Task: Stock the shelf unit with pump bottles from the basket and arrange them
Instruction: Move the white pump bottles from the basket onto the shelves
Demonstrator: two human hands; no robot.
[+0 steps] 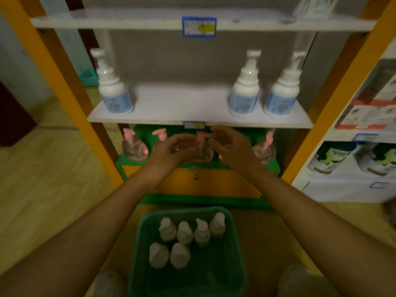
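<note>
On the middle white shelf [192,108] stand three white pump bottles with blue labels: one at the left [113,91] and two at the right [244,93] [280,93]. A green basket [237,243] on the floor below me holds several white pump bottles [184,232]. My left hand [169,151] and my right hand [231,146] hang in front of the lower shelf, fingers loosely curled, holding nothing. Between them stands a clear bottle with a pink pump [202,151].
More clear pink-pump bottles [134,146] line the lower green shelf. Orange uprights [70,97] frame the unit. A neighbouring shelf at the right carries boxes [368,116] and jars. Blue price tags [199,26] hang on the shelf edges. My knees show at the bottom.
</note>
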